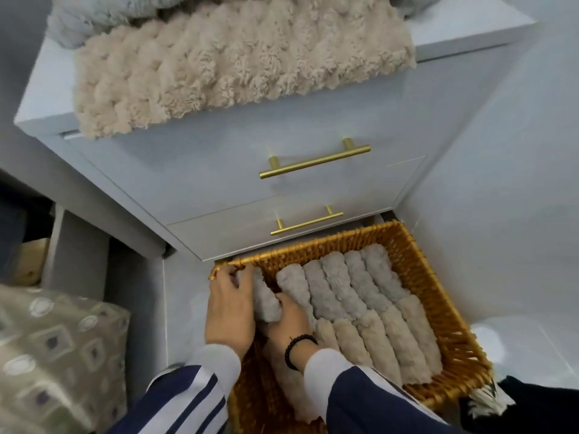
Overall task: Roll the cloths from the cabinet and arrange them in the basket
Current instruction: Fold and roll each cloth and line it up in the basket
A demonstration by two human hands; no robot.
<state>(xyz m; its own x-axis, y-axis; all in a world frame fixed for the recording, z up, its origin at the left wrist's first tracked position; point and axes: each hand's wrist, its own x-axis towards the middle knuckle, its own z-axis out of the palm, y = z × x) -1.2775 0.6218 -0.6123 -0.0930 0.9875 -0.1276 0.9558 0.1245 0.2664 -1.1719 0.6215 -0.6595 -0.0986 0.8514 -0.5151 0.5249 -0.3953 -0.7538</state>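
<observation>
A wicker basket (416, 264) sits on the floor in front of the white cabinet (219, 177). Inside it lie several rolled grey cloths (344, 286) in a far row and several rolled beige cloths (398, 343) in a near row. Both my hands hold one grey rolled cloth (264, 297) at the basket's left end. My left hand (230, 303) grips its left side with fingers curled over the far end. My right hand (289, 319) grips its near end from the right. A fluffy beige cloth (225, 64) lies unrolled on the cabinet top, with a grey one (94, 14) behind it.
The cabinet has two shut drawers with gold handles (315, 162). A patterned upholstered seat (53, 349) stands at the left. A dark item with a fringe (488, 399) lies at the basket's near right corner. White floor tiles surround the basket.
</observation>
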